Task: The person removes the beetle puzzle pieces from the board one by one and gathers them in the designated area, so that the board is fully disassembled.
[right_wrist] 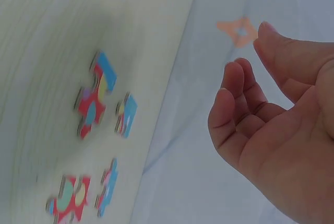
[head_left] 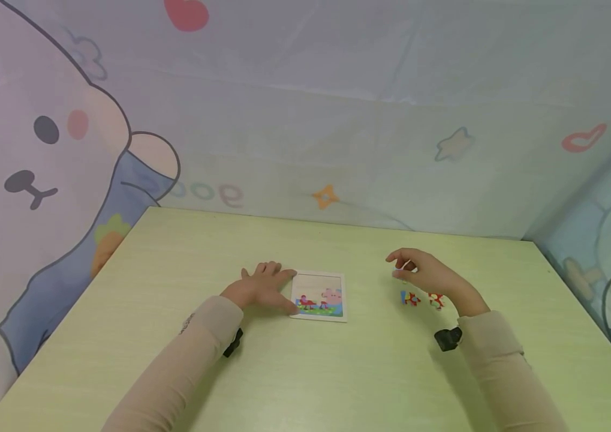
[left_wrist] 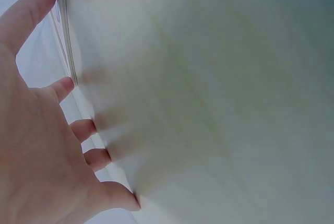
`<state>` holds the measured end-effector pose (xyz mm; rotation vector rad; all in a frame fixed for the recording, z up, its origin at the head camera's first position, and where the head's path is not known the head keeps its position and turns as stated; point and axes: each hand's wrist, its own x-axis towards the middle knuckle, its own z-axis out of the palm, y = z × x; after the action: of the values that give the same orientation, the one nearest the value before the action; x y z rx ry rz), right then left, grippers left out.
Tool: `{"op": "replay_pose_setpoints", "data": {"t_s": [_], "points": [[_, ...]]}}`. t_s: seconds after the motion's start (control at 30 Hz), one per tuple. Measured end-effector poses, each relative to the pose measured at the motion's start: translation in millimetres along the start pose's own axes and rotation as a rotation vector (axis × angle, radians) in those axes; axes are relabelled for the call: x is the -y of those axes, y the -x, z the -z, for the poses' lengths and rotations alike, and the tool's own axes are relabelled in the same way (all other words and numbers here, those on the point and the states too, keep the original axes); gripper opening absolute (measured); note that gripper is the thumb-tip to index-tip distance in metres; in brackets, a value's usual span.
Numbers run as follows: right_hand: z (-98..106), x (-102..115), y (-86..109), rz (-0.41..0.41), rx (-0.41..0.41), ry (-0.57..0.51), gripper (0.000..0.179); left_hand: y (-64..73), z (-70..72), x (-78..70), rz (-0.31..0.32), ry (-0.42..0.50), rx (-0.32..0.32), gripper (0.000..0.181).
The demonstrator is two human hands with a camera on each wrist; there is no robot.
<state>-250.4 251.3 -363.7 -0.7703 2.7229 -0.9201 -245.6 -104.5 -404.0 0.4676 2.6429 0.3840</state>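
Observation:
A white-framed picture puzzle [head_left: 344,300] lies flat on the table, its lower part filled with coloured pieces and its upper part pale. My left hand [head_left: 264,289] is spread at its left side, thumb and index finger touching the frame. In the left wrist view those two fingertips meet the frame's edge [left_wrist: 67,41], while the other fingertips rest on the table. On the right, my right hand [head_left: 435,279] hovers above loose puzzle pieces [head_left: 410,298], fingers loosely curved. The right wrist view shows nothing between thumb and fingers of that hand [right_wrist: 276,119].
Several loose pieces, including a red one [right_wrist: 91,106] and a blue-edged one [right_wrist: 126,115], lie apart on the table under the right hand. The pale table [head_left: 305,372] ends at the back against a printed cloth [head_left: 305,120].

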Motion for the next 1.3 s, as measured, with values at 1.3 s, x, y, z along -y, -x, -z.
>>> {"op": "replay_pose_setpoints", "data": {"t_s": [1.3], "points": [[-81.7,31.5,-57.0,0.004,0.11,-0.153,0.04,-1.6,0.8,-0.3,-0.014,-0.004,-0.022,0.087]]}}
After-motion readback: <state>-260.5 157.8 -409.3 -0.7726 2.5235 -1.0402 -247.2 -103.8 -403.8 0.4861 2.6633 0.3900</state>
